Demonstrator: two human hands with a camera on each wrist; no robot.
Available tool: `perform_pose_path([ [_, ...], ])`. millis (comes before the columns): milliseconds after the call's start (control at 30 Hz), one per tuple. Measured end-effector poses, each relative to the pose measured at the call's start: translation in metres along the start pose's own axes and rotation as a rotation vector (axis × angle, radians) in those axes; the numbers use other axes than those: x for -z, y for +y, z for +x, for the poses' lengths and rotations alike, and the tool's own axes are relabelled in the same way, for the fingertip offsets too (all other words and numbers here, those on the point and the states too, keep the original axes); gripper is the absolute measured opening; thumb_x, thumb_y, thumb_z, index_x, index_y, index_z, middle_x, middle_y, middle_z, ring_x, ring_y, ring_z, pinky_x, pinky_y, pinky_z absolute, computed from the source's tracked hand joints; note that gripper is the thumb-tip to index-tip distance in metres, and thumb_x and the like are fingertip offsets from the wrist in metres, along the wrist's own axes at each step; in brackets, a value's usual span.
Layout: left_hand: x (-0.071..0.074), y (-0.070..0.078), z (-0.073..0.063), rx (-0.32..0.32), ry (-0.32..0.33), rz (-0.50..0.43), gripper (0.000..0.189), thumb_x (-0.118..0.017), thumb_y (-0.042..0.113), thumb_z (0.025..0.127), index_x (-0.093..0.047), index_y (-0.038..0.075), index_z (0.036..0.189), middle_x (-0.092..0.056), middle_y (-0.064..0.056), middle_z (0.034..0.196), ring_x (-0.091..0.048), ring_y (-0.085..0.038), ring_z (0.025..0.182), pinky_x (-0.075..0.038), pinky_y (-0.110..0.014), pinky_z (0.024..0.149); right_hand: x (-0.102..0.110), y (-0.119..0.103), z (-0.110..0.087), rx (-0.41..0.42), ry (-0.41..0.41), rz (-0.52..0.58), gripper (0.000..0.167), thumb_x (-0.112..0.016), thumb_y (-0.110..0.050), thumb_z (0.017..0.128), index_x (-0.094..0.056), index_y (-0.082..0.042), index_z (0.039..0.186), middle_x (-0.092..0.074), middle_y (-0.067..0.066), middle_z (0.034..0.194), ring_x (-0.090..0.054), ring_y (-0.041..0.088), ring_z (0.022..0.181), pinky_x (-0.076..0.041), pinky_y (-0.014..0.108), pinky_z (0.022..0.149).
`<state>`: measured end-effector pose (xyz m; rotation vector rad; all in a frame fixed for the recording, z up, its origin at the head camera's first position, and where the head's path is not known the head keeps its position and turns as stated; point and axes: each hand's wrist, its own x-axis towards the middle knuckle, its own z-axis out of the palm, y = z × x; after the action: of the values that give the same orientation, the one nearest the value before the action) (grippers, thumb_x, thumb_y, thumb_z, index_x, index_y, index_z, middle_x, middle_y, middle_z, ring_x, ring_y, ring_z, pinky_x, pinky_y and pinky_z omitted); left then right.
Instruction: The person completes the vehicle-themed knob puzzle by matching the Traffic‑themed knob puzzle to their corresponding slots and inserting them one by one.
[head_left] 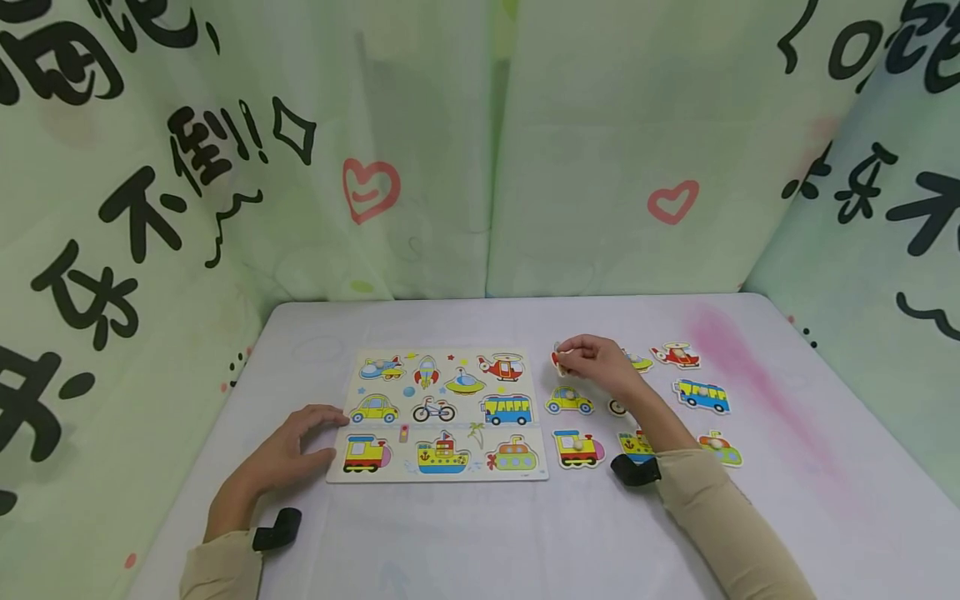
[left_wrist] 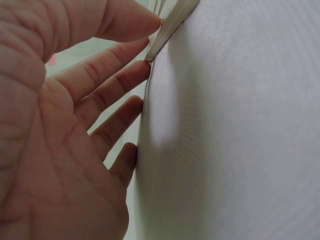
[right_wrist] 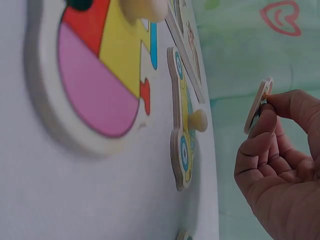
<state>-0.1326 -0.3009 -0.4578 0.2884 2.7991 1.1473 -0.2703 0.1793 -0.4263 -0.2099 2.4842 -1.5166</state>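
A flat puzzle board (head_left: 438, 425) printed with vehicles lies on the table. At its left edge rests my left hand (head_left: 292, 450), fingers extended and thumb apart; the left wrist view shows the fingertips (left_wrist: 142, 67) right at the board's edge. Past the right side of the board, my right hand (head_left: 600, 360) pinches a small puzzle piece (right_wrist: 256, 107) with red on its face, between thumb and forefinger. That piece is tilted up and raised above the table in the right wrist view. Below this hand lie a car piece (head_left: 568, 401) and a train piece (head_left: 577, 450).
More knobbed pieces lie on the right: a helicopter (head_left: 677, 356), a bus (head_left: 702, 397), a submarine (head_left: 722, 450) and a ship (head_left: 634, 446) partly behind the right forearm. A green curtain (head_left: 600, 150) hangs behind the white table (head_left: 420, 542).
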Motion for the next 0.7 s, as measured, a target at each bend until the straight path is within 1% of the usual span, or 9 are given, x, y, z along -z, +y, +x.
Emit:
perform_pose_path([
  [233,0.001,0.002,-0.001,0.005,-0.004,-0.006,0.042,-0.072,0.007,0.088,-0.063,0.014,0.129,-0.051,-0.017,0.146,-0.038,-0.044,0.140,-0.029,-0.069,0.115,-0.021,-0.010,0.006,0.015,-0.028,0.013,0.028,-0.066,-0.026,0.100,-0.066,-0.006,0.120,-0.072,0.007,0.103,-0.063,0.024,0.093,-0.055,0.026,0.085],
  [367,0.001,0.001,-0.001,0.006,-0.001,-0.003,0.042,-0.072,0.007,0.088,-0.064,0.014,0.128,-0.051,-0.017,0.146,-0.038,-0.044,0.140,-0.029,-0.069,0.115,-0.035,-0.017,0.008,0.051,-0.053,0.027,0.026,-0.066,-0.023,0.100,-0.066,-0.004,0.118,-0.073,0.007,0.100,-0.063,0.024,0.091,-0.055,0.028,0.083],
  [467,0.001,-0.001,-0.001,0.005,-0.002,0.001,0.042,-0.072,0.007,0.088,-0.064,0.014,0.128,-0.052,-0.017,0.145,-0.038,-0.044,0.140,-0.030,-0.069,0.115,-0.046,-0.023,0.010,0.063,-0.073,0.037,0.026,-0.068,-0.024,0.098,-0.067,-0.005,0.115,-0.073,0.006,0.095,-0.062,0.024,0.088,-0.054,0.029,0.081],
  [600,0.000,-0.002,0.000,-0.009,0.004,0.006,0.042,-0.072,0.006,0.087,-0.064,0.014,0.128,-0.053,-0.016,0.144,-0.039,-0.044,0.139,-0.031,-0.069,0.114,-0.061,-0.031,0.012,0.075,-0.100,0.045,0.025,-0.069,-0.025,0.098,-0.067,-0.006,0.114,-0.073,0.004,0.094,-0.062,0.025,0.087,-0.053,0.030,0.082],
  [700,0.000,-0.002,0.000,-0.009,0.004,0.006,0.042,-0.073,0.006,0.087,-0.065,0.014,0.128,-0.053,-0.016,0.144,-0.039,-0.044,0.139,-0.030,-0.069,0.114,-0.072,-0.035,0.015,0.091,-0.117,0.051,0.024,-0.069,-0.024,0.098,-0.068,-0.006,0.113,-0.073,0.003,0.094,-0.063,0.024,0.086,-0.054,0.029,0.082],
])
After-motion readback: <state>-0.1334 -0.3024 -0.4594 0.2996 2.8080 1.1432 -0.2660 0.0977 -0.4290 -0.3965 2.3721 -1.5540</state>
